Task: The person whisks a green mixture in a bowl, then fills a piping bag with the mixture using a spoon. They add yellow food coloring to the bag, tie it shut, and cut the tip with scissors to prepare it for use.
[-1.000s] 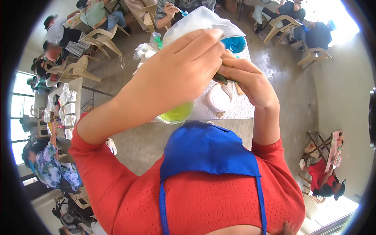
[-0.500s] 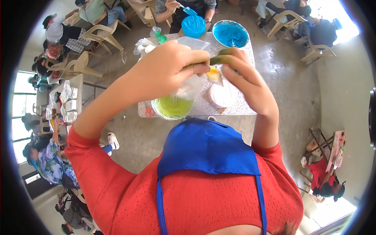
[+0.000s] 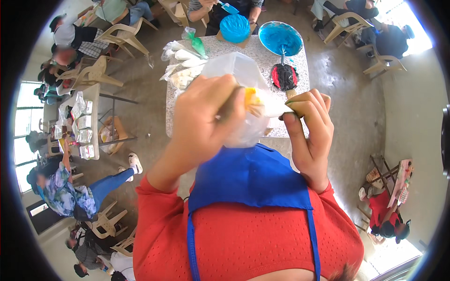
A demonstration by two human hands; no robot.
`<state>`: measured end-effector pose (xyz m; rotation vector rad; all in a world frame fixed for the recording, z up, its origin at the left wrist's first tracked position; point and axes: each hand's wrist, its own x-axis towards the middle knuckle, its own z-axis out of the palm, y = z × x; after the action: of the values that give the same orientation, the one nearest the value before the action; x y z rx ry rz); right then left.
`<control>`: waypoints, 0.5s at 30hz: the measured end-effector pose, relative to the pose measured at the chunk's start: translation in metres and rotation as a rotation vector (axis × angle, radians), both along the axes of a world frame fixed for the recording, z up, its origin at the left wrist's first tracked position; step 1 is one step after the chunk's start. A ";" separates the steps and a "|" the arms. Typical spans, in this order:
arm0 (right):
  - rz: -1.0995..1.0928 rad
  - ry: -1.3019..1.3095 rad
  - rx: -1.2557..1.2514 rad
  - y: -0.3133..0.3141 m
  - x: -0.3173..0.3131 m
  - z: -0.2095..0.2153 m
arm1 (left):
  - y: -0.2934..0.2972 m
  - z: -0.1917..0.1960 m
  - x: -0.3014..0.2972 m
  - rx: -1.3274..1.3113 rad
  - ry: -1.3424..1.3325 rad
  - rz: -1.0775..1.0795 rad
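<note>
A translucent plastic piping bag (image 3: 234, 65) hangs in front of my blue apron, with a little yellow filling showing in its narrow part. My left hand (image 3: 201, 117) is closed round the bag just above the yellow. At the bag's white, pointed end my right hand (image 3: 311, 126) pinches the tip between thumb and fingers. Dark green smears mark the fingertips of my right hand. Bag and hands hide the near part of the table.
On the speckled table (image 3: 300, 107) lie a black-and-red cloth-like thing (image 3: 284, 77) and several filled piping bags (image 3: 187, 61). A bowl of blue icing (image 3: 280, 40) stands far right. Across the table, a person holds a blue spatula (image 3: 228, 8) beside a blue-iced cake (image 3: 235, 28).
Both hands have come nearer to my body and moved apart, the right one to the bag's tip. The green bowl and white cake are now hidden; the black-and-red thing shows.
</note>
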<state>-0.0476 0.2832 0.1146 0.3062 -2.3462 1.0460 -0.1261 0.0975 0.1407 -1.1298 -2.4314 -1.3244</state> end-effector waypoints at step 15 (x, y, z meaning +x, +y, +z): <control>0.608 -0.103 -0.673 0.023 -0.010 -0.004 | 0.008 -0.012 0.021 0.481 -0.923 0.015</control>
<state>-0.0577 0.3064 0.1101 0.7288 -1.8553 2.0934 -0.1052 0.1053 0.1287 -0.3950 -2.3119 -2.6641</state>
